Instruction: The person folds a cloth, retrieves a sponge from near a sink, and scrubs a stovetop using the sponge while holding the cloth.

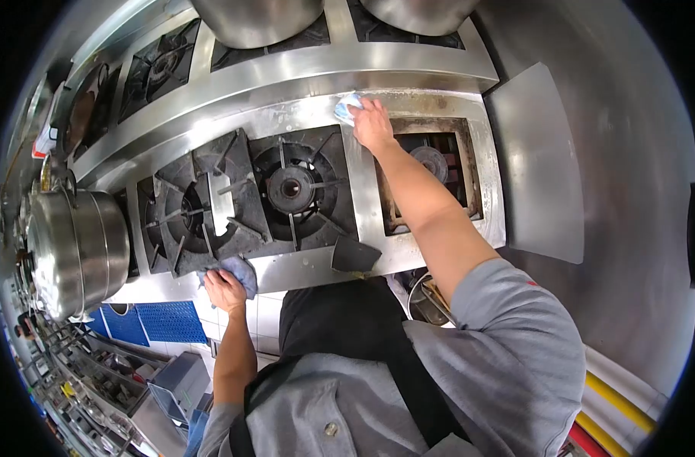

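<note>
My right hand [373, 124] reaches to the back of the steel stove top [366, 190] and presses a light blue and white cloth [348, 109] onto the metal, fingers closed over it. At the stove's front edge, my left hand [225, 291] grips a bunched grey-blue cloth [241, 276]. A black burner grate [245, 171] sits askew near the left hand, overlapping its neighbour. Below my right forearm is an uncovered burner opening [469, 156] with a rusty, stained rim. A dark, flat-sided piece [355, 255] lies at the front edge.
Two large steel pots [260, 19] stand on the raised back burners. A big lidded steel pot [77, 251] is at the left end. A metal side panel [542, 164] rises on the right. Blue mats [172, 321] and a grey bin [181, 381] are lower left.
</note>
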Available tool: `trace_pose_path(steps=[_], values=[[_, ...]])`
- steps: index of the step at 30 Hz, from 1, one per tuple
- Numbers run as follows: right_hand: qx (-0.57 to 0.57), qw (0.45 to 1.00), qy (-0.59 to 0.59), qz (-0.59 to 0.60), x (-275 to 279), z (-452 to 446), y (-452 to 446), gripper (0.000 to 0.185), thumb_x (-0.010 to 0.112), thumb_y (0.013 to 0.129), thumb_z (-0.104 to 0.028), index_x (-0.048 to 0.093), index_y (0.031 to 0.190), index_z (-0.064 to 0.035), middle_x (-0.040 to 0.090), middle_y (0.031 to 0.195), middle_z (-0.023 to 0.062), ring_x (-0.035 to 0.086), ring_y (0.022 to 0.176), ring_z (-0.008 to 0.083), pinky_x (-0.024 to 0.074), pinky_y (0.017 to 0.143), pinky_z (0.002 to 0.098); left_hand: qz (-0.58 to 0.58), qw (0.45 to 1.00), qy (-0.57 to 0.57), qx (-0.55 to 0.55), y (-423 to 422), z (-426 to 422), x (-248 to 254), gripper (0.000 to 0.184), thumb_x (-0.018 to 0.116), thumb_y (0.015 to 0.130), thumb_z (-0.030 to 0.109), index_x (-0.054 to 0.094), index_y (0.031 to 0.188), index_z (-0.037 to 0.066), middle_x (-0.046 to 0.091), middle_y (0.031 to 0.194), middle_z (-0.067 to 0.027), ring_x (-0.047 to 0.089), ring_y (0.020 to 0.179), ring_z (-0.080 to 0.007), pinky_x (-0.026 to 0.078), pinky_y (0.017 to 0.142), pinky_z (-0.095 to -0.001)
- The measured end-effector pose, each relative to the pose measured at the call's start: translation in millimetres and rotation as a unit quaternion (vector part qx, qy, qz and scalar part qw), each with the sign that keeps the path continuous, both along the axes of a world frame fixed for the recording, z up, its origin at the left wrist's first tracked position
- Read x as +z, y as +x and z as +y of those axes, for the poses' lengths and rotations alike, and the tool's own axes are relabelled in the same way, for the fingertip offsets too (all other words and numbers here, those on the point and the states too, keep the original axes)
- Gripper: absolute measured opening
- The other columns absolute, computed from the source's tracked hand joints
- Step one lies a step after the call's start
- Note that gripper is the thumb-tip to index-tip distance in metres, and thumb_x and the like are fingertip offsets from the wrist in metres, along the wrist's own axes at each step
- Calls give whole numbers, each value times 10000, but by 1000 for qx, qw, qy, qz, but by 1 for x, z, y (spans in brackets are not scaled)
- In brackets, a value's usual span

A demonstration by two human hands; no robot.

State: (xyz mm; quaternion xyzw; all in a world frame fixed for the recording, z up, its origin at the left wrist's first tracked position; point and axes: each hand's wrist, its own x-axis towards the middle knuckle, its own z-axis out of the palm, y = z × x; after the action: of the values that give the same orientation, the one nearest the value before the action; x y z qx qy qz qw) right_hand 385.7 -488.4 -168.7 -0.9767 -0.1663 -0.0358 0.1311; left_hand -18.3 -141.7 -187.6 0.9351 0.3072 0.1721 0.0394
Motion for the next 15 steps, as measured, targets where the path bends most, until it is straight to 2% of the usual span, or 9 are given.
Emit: trace_pose_path(steps=[1,4,9,15], values=[[37,999,-14,-7,1,-3,-6,422,674,807,-129,714,1223,-194,563,1382,94,495,1245,304,421,1038,434,-11,1000,1,1,-1,0,-1,243,502,971,248,519,914,12,544,923,-219,553,874,-448,434,750,-529],[50,999,-1,-15,-1,-10,-44,428,676,797,-104,715,1216,-186,567,1371,93,503,1223,313,425,1028,437,-22,1000,-14,4,-2,1,-2,237,519,963,247,526,918,15,549,925,-214,559,877,-443,438,747,-528],[29,1000,9,4,16,-18,-124,496,702,737,-39,707,1217,-162,578,1299,107,517,1181,335,446,1012,459,-65,998,-27,-3,-3,0,0,218,547,944,244,540,885,34,561,904,-185,571,855,-422,442,741,-520],[-6,1000,-8,-1,9,-28,-207,481,675,754,-48,713,1213,-186,578,1306,94,508,1190,324,444,1014,454,-86,996,-35,-13,-8,3,-5,238,565,941,270,533,855,50,558,868,-170,576,832,-408,443,724,-519]])
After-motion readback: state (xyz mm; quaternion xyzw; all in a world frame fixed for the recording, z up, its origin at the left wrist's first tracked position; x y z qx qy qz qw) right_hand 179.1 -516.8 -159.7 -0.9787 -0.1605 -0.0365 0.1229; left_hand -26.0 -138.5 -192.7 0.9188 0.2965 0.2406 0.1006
